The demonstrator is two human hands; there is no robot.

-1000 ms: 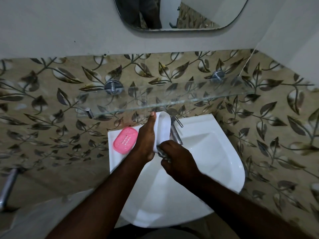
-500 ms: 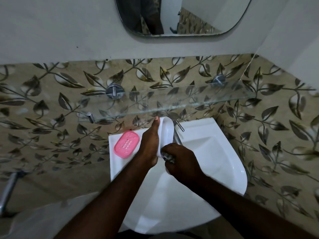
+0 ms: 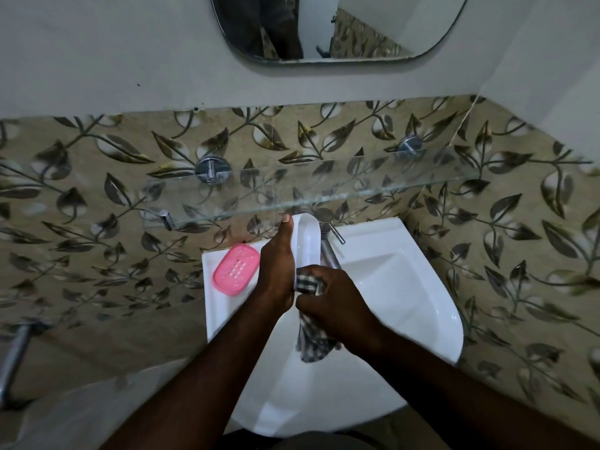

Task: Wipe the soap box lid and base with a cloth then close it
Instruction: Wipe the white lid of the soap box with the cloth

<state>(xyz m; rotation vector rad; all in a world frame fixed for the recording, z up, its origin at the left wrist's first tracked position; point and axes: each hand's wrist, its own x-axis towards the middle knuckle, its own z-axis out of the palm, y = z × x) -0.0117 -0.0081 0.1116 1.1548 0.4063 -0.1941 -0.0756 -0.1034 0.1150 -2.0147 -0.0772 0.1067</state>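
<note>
My left hand (image 3: 277,264) holds a white soap box part (image 3: 308,238) upright on its edge over the back of the sink, thumb along its left side. Whether this white part is the lid or the base I cannot tell. My right hand (image 3: 331,306) grips a dark checked cloth (image 3: 313,339) and presses it against the lower end of the white part. The rest of the cloth hangs down into the basin. The pink perforated soap box part (image 3: 236,268) lies flat on the sink's left back corner, just left of my left hand.
The white sink (image 3: 422,303) fills the middle. A chrome tap (image 3: 328,251) stands right behind the white part. A glass shelf (image 3: 324,193) juts out above my hands. A mirror (image 3: 341,27) hangs on the wall. A metal bar (image 3: 13,352) sticks out at far left.
My right hand has slid down the white part toward me with the cloth, and more of the cloth now hangs below it. The pink part has not moved.
</note>
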